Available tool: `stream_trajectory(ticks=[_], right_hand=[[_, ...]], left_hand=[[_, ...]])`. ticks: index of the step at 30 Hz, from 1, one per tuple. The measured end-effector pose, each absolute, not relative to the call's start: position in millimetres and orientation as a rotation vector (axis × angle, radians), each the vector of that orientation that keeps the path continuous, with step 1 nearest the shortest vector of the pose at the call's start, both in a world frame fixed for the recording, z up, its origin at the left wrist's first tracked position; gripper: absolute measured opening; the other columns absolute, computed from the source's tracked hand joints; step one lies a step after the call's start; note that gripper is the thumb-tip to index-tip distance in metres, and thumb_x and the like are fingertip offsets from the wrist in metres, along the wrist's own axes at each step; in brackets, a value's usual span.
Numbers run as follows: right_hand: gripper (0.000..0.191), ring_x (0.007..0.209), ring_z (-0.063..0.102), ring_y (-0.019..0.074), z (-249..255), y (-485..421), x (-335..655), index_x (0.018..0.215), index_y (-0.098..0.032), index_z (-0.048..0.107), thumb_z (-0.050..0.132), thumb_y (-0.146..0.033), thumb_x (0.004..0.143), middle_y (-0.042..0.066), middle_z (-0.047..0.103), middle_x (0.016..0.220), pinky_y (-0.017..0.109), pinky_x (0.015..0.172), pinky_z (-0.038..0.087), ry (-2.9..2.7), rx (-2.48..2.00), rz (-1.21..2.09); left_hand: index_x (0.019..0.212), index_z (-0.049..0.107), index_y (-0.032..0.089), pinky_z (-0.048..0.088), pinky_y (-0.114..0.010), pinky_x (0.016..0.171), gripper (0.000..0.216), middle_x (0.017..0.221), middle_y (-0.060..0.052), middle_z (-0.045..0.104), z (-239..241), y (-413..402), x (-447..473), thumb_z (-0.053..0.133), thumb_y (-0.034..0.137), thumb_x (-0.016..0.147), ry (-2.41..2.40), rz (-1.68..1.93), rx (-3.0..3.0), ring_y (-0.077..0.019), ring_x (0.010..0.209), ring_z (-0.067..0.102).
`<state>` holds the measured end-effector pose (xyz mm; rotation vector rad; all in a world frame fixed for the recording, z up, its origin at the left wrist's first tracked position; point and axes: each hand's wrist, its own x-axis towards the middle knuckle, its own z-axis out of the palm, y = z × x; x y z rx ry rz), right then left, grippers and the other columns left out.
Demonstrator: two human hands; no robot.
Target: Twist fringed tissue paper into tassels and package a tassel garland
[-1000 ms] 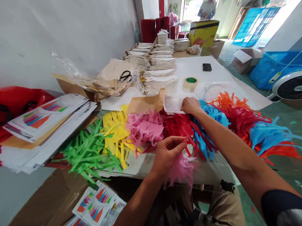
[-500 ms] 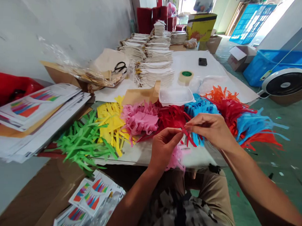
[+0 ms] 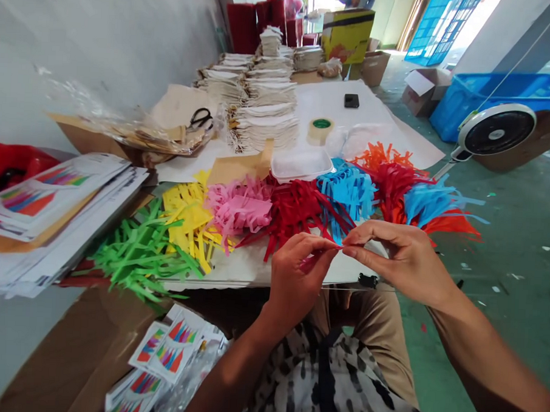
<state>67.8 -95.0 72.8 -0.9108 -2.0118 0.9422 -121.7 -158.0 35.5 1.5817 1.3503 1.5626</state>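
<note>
My left hand (image 3: 302,271) is closed in a pinch over the table's front edge, with a little pink tissue paper (image 3: 307,264) showing inside its curled fingers. My right hand (image 3: 402,260) pinches at the same spot, its thumb and fingertips meeting those of the left at a small pink-red tip (image 3: 339,247). The rest of the held paper is hidden by the fingers. Just beyond lie fringed tissue bunches: dark red (image 3: 297,210), blue (image 3: 348,188), pink (image 3: 241,204), yellow (image 3: 188,208) and green (image 3: 140,255).
A clear plastic tray (image 3: 302,164), a tape roll (image 3: 321,130) and a black phone-like object (image 3: 351,100) lie farther back. Stacked white bundles (image 3: 267,117) and scissors (image 3: 200,119) are by the wall. Printed sheets (image 3: 51,202) sit left, a fan (image 3: 501,129) right.
Both hands have drawn together at the fingertips, the right one coming lower. The pink fringe that hung below my left hand no longer shows there. The view has shifted right.
</note>
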Motion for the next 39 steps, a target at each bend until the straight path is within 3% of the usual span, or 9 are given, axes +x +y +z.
stream_trajectory(ticks=[10,14,16,22,27,31,36,39], right_hand=[[0.015,0.081,0.070,0.0192,69,-111,79,0.090,-0.026,0.071,0.072,-0.039,0.098,0.002,0.076,0.091,0.032,0.076,0.053,-2.118,-0.930,0.853],[0.016,0.078,0.065,0.0175,64,-113,84,0.093,-0.026,0.071,0.069,-0.040,0.101,0.001,0.072,0.088,0.030,0.072,0.050,-2.065,-0.971,0.918],[0.018,0.077,0.062,0.0172,60,-112,88,0.095,-0.025,0.071,0.068,-0.042,0.102,0.001,0.069,0.085,0.030,0.069,0.048,-2.009,-0.990,0.978],[0.022,0.081,0.064,0.0183,53,-111,92,0.094,-0.024,0.073,0.075,-0.045,0.097,0.003,0.071,0.087,0.031,0.072,0.052,-1.880,-0.976,1.094],[0.019,0.083,0.068,0.0187,46,-118,89,0.092,-0.025,0.074,0.077,-0.043,0.095,0.002,0.074,0.089,0.032,0.077,0.055,-1.864,-0.956,1.112],[0.017,0.089,0.070,0.0195,40,-120,95,0.103,-0.026,0.077,0.077,-0.041,0.095,0.004,0.077,0.099,0.033,0.080,0.056,-1.788,-0.950,1.098],[0.017,0.077,0.066,0.0171,38,-124,107,0.089,-0.025,0.075,0.072,-0.038,0.099,0.001,0.073,0.084,0.031,0.073,0.052,-1.829,-0.988,0.990],[0.019,0.077,0.064,0.0170,36,-126,114,0.090,-0.024,0.073,0.072,-0.041,0.099,0.001,0.071,0.084,0.030,0.072,0.050,-1.851,-1.032,1.011]], left_hand=[[0.092,0.081,0.024,0.055,-0.029,0.084,0.004,0.092,-0.004,0.080,36,-168,-111,0.077,0.024,0.093,1.294,1.525,1.564,-0.0187,0.088,0.073],[0.120,0.075,0.026,0.058,-0.029,0.093,0.031,0.105,-0.004,0.079,32,-171,-111,0.083,0.028,0.090,1.159,1.438,1.318,-0.0178,0.098,0.075],[0.123,0.074,0.026,0.058,-0.030,0.098,0.036,0.111,-0.005,0.079,30,-172,-111,0.084,0.026,0.089,1.126,1.424,1.278,-0.0188,0.104,0.076],[0.104,0.076,0.021,0.062,-0.028,0.085,0.022,0.094,-0.004,0.079,29,-169,-106,0.087,0.027,0.086,1.150,1.460,1.109,-0.0170,0.089,0.077],[0.098,0.076,0.021,0.062,-0.026,0.083,0.020,0.092,-0.003,0.079,29,-165,-95,0.088,0.026,0.084,1.124,1.494,1.114,-0.0164,0.087,0.077],[0.096,0.076,0.020,0.061,-0.027,0.084,0.017,0.093,-0.004,0.079,27,-162,-91,0.087,0.028,0.085,1.147,1.459,1.130,-0.0172,0.088,0.076],[0.106,0.078,0.021,0.052,-0.025,0.075,0.021,0.096,-0.005,0.077,23,-161,-87,0.071,0.039,0.099,1.139,1.247,1.393,-0.0157,0.082,0.069],[0.094,0.075,0.020,0.042,-0.026,0.068,0.026,0.079,-0.001,0.069,21,-161,-80,0.061,0.040,0.104,1.192,1.119,1.581,-0.0142,0.072,0.059]])
